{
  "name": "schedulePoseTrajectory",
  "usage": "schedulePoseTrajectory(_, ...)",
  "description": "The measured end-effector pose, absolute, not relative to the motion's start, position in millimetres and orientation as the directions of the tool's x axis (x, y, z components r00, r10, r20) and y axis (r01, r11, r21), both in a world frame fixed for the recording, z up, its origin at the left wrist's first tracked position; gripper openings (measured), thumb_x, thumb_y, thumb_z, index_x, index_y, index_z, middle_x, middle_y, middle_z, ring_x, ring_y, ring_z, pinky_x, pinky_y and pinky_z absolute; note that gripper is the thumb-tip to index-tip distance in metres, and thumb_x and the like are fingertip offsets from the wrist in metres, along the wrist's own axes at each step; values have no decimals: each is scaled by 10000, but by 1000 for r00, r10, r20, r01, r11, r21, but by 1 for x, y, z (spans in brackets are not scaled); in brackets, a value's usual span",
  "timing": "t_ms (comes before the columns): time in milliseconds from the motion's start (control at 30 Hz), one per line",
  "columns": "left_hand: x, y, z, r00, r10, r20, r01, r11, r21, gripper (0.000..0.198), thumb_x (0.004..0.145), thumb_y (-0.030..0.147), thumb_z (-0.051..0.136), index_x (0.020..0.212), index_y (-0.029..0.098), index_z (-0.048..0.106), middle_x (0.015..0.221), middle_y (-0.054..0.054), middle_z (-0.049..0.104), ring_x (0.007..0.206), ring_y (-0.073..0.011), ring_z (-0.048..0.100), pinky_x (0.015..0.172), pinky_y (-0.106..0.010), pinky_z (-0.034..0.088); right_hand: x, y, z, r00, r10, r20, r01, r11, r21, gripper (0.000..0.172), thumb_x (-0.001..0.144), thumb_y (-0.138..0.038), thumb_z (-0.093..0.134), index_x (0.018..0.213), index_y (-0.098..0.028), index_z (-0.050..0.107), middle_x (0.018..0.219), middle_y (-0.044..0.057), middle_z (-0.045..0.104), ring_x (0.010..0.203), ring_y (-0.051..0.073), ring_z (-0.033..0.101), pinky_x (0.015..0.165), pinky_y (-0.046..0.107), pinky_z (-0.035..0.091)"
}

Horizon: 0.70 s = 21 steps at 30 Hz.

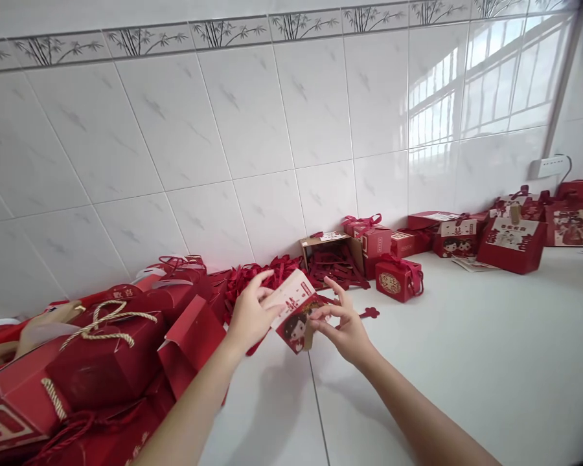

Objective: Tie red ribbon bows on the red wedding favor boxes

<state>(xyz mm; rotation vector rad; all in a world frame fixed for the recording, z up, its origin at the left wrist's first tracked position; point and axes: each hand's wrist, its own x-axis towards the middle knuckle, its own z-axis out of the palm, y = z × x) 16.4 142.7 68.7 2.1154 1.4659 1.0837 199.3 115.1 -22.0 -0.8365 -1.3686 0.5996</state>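
Observation:
A red and cream card box (291,309) with cartoon figures is held tilted above the white table. My left hand (253,309) grips its left side, with the thumb across the cream face. On the right side of the box, my right hand (342,325) has thumb and index finger pinched at a small tan piece (309,333), while other fingers are raised. Just behind the hands, dark red ribbons (331,265) fill an open cardboard box, and more red ribbons (240,279) lie in a heap. A red flower-shaped tip (370,312) shows beside my right hand.
Red gift boxes with cord handles (104,362) are piled at the left. A small red box (398,278) stands right of the ribbons. More decorated boxes (510,243) line the tiled wall at the right, below a white power strip (548,167).

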Motion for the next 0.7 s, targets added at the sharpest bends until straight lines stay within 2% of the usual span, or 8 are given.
schedulePoseTrajectory(67,17,131,51,205,916,345,420,-401,814,656,677,171,684,1297,215,473,843,-16,705,822,-199,678,726,-271,513,199,113,-19,63,811,581,23,581,-813,111,729,-370,739,739,-260,742,1412,64,418,1352,298,319,1066,463,325)
schedulePoseTrajectory(133,18,122,31,183,934,305,257,-345,903,559,665,220,712,1204,194,567,883,-38,711,843,-211,670,746,-287,516,197,110,-18,-47,820,570,-56,568,-821,121,713,-373,757,745,-256,749,1360,68,469,1290,278,415,1046,424,365)
schedulePoseTrajectory(233,18,114,7,123,970,211,36,-217,975,367,664,323,748,980,156,666,915,-71,719,881,-234,661,783,-314,521,189,106,-19,-161,826,540,-122,526,-842,153,683,-389,781,739,-248,754,1238,75,553,1212,259,491,1011,394,409)
schedulePoseTrajectory(300,20,110,-3,124,977,176,-67,-169,983,314,678,363,751,890,143,678,866,-77,723,874,-245,660,801,-336,518,183,103,-21,-159,841,518,-126,503,-855,159,679,-397,783,732,-251,753,1205,77,570,1216,259,487,1004,394,417)
schedulePoseTrajectory(400,22,106,-10,135,970,200,-148,-180,973,285,715,386,731,855,142,686,866,-82,725,886,-251,655,829,-354,505,178,100,-23,-109,850,515,-89,507,-857,136,704,-391,765,739,-260,750,1270,76,530,1269,264,438,1012,407,409)
schedulePoseTrajectory(533,22,102,-10,160,964,212,-175,-184,967,296,758,405,695,930,164,694,912,-73,724,912,-245,648,858,-352,488,178,100,-25,-55,852,521,-46,519,-854,126,729,-377,744,746,-252,742,1349,78,463,1318,278,381,1023,427,393)
schedulePoseTrajectory(700,20,99,-10,212,945,248,-174,-213,961,257,784,372,676,914,152,696,901,-83,695,900,-234,626,834,-327,483,179,102,-26,3,851,524,-42,524,-851,101,743,-348,731,749,-248,729,1295,76,512,1214,265,474,1025,431,383)
